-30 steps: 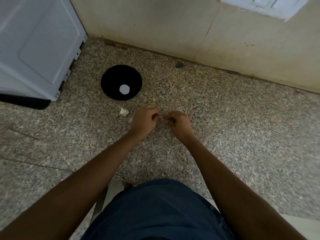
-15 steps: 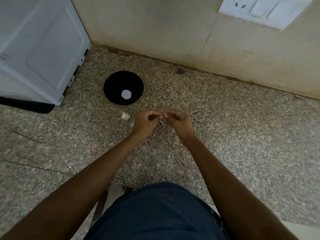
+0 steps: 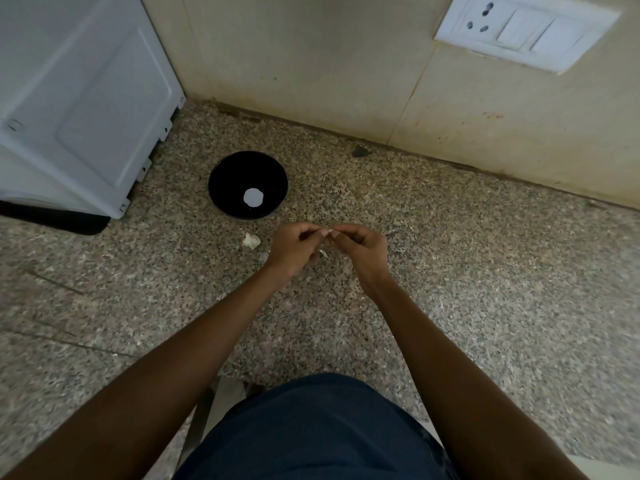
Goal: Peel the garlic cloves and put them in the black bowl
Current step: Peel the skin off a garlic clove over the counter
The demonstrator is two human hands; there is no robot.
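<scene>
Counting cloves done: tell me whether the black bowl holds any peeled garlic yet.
No: the black bowl shows only a round white spot on its bottom.

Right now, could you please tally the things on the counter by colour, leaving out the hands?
Black: 1, the bowl.
White: 2, the appliance and the garlic piece.
Total: 3.
</scene>
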